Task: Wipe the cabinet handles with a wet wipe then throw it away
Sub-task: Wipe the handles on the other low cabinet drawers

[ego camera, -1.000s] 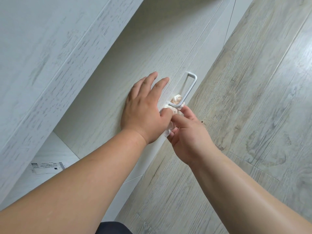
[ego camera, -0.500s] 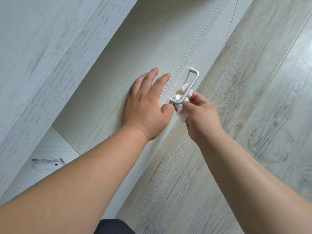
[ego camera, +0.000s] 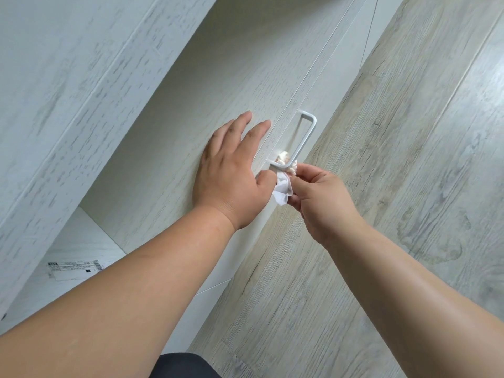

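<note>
Left hand (ego camera: 231, 170) lies flat on the cabinet door (ego camera: 218, 85), fingers straight, thumb beside the near end of the handle (ego camera: 305, 140); handle is a white bar, long axis running from lower left to upper right in frame; right hand (ego camera: 321, 203) pinches the wet wipe (ego camera: 283, 186), which is wrapped round the handle's near end; wood floor (ego camera: 409, 159) to the right.

The cabinet door (ego camera: 218, 85) shows matt, pale wood grain; its handle (ego camera: 307, 137) smooth, white, satin; the wipe (ego camera: 282, 190) soft, crumpled cloth; floor (ego camera: 409, 159) grained wood-look planks.
</note>
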Demonstrator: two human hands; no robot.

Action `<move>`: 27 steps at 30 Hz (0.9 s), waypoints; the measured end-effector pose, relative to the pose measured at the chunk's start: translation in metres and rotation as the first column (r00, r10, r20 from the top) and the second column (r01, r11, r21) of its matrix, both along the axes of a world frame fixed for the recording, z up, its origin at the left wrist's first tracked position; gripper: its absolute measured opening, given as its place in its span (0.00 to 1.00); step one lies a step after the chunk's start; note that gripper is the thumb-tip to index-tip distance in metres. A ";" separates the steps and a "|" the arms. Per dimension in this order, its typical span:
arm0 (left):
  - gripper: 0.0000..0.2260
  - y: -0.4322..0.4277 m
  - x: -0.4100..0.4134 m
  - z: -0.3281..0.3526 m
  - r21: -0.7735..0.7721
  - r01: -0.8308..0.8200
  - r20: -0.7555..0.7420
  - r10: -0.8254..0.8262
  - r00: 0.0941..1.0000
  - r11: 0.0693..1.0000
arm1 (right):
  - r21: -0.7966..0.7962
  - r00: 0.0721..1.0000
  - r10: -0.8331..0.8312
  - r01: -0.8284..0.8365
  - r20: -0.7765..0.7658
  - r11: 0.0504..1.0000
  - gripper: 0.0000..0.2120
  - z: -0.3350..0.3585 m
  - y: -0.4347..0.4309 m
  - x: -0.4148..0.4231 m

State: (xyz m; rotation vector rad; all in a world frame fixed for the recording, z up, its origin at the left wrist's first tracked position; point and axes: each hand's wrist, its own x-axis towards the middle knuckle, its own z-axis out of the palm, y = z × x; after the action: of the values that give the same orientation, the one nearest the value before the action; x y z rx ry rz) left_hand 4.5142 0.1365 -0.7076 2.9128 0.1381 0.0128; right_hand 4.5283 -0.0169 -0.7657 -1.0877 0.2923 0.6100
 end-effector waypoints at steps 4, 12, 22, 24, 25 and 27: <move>0.34 0.000 0.000 0.000 0.004 0.003 0.003 -0.003 1.000 1.000 | -0.047 0.999 0.036 -0.035 0.007 0.998 0.10 0.002 -0.004 -0.004; 0.32 0.001 0.001 -0.005 0.053 0.004 0.011 -0.005 1.000 0.999 | -0.092 0.998 0.044 -0.040 0.039 0.995 0.10 0.004 -0.004 0.002; 0.32 0.001 0.000 -0.005 0.071 0.007 -0.001 -0.007 1.000 0.997 | -0.034 0.999 -0.048 0.047 -0.022 0.998 0.10 0.001 -0.010 0.010; 0.32 0.000 0.000 -0.005 0.066 0.003 0.010 -0.004 1.000 0.998 | -0.010 0.991 -0.130 0.130 -0.035 0.991 0.09 0.003 -0.012 0.020; 0.32 0.000 0.000 -0.005 0.062 0.002 0.016 -0.003 1.000 0.998 | -0.023 0.993 -0.117 0.116 -0.018 0.993 0.09 0.002 -0.012 0.021; 0.32 0.000 0.000 -0.005 0.063 0.004 0.018 -0.006 1.000 0.998 | -0.059 0.999 -0.029 0.030 0.018 0.998 0.11 0.003 -0.010 0.012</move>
State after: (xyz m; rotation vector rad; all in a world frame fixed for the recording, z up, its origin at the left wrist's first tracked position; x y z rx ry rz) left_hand 4.5142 0.1365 -0.7130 2.9746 0.1296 0.0437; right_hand 4.5404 -0.0269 -0.7627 -1.1429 0.3127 0.5684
